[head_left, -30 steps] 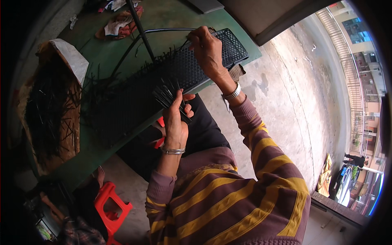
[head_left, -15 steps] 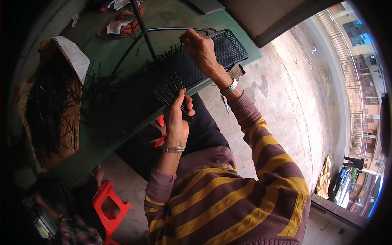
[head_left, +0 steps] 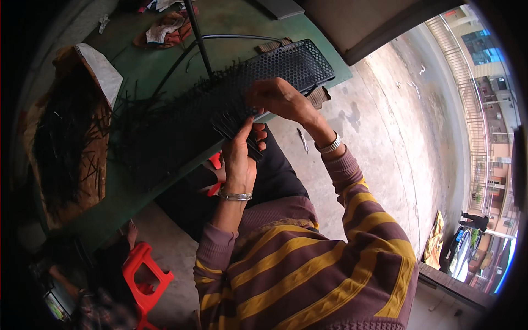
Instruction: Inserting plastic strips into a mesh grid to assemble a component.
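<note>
A bundle of thin black strips [head_left: 225, 125] is gripped in my left hand [head_left: 240, 154], its thumb pressed along them. My right hand [head_left: 280, 100] is bent over the upper ends of the bundle with its fingers pinched together; whatever they hold is hidden in shadow. Under and beyond both hands lies a long black panel with honeycomb holes [head_left: 311, 59], tilted across the table. Several dark strips stick up along its far edge, though its left part is too dark to make out.
An opened cardboard box [head_left: 98, 184] of loose black strips stands left on the green table [head_left: 236, 22]. A dark metal bar frame [head_left: 201, 52] rises behind the panel. Work gloves [head_left: 162, 33] lie farther back. Red stool [head_left: 148, 291] and another person's arm [head_left: 65, 281] are lower left.
My right hand has come back from the panel's far edge, down toward me, to the tips of the strips in my left hand. The left hand has barely moved.
</note>
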### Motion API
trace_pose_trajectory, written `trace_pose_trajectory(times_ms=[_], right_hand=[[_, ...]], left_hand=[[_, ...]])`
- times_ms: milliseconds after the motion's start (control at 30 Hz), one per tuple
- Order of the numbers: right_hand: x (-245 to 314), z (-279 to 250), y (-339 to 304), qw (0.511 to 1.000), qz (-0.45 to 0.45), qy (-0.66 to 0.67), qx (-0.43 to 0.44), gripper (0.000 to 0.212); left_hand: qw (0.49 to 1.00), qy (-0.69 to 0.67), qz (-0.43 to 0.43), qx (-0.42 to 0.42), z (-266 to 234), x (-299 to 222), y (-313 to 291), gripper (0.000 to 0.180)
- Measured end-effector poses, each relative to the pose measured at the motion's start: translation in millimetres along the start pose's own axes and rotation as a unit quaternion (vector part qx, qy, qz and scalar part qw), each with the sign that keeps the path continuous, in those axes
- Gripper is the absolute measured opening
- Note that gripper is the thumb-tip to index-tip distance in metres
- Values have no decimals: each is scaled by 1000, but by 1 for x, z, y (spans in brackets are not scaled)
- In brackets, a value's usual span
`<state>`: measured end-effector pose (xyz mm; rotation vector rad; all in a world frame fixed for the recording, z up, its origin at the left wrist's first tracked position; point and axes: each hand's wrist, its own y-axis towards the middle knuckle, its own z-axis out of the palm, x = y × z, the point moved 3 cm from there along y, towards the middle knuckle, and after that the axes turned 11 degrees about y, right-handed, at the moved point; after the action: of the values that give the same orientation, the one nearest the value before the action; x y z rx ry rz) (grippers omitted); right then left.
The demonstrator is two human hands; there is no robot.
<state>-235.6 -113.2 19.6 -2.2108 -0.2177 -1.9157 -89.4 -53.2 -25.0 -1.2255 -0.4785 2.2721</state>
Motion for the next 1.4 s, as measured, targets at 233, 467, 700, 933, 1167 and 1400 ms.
trace_pose_trajectory(times_ms=[233,467,700,933,1167,1400], right_hand=[[18,-17,7,979,-86,-28,-183,7],[-2,-27,41,879,-266,-225,-324,4],[6,-11,46,865,-259,-320,-286,5],[10,-15,30,851,-271,-334,-302,16],[6,1,6,998,-32,-23,-40,11],[9,-19,27,898,-248,-195,-306,7]], left_hand=[[996,-27,-54,-69,3,-4,-2,16],[999,-15,-49,-18,-2,2,2,14],[999,-9,-40,-24,-3,1,3,14],[999,-22,-43,-23,0,3,5,15],[1000,12,-23,-7,-4,7,6,20],[999,3,-34,-10,-4,6,5,28]])
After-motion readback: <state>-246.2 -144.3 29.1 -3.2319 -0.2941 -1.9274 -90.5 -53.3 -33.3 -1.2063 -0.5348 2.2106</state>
